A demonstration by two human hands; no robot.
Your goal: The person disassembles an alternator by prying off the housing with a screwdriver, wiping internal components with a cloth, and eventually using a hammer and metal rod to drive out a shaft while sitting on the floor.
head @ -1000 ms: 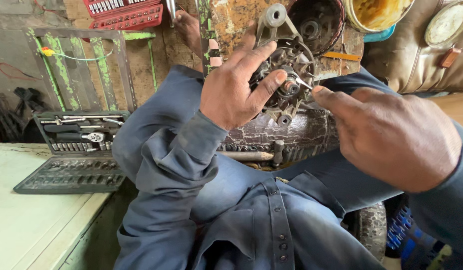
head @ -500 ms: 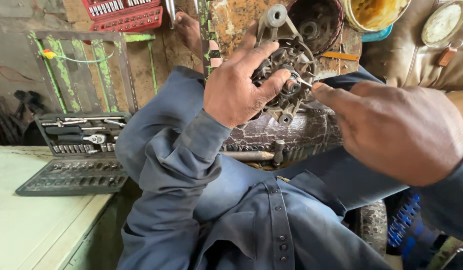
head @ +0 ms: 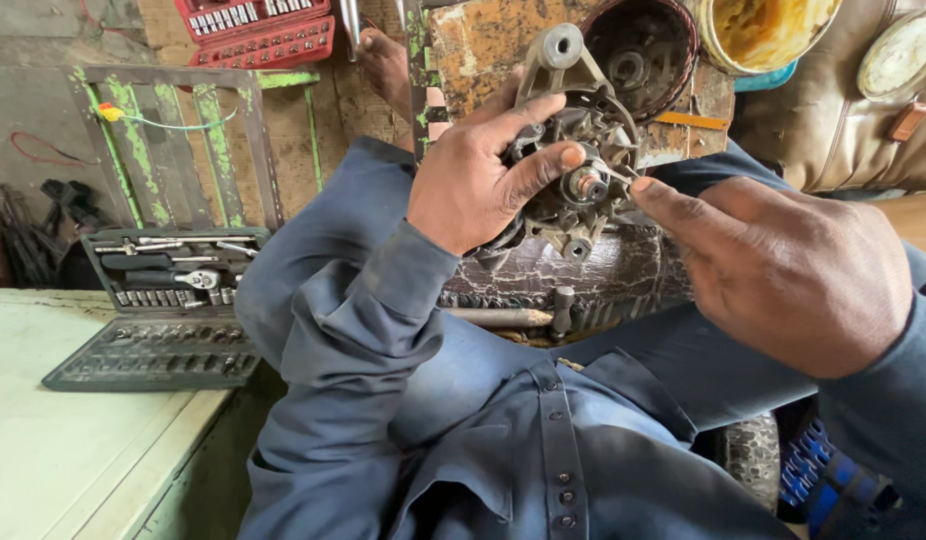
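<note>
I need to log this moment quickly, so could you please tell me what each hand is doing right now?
Left hand: closed around the grimy metal motor assembly, holding it up.
Right hand: fingertips pinched at the assembly's central shaft; what they grip cannot be told.

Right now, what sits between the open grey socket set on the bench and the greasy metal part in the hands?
In the head view, only the person's blue-sleeved left arm lies between the socket set and the metal part.

— What's the left hand [head: 473, 185] doing?
— Gripping a grimy metal motor part [head: 573, 170], thumb across its hub.
— And the right hand [head: 793, 270]?
— Fingertips touching the part's edge. An open socket set [head: 163, 300] lies on the pale table [head: 53, 450].
</note>
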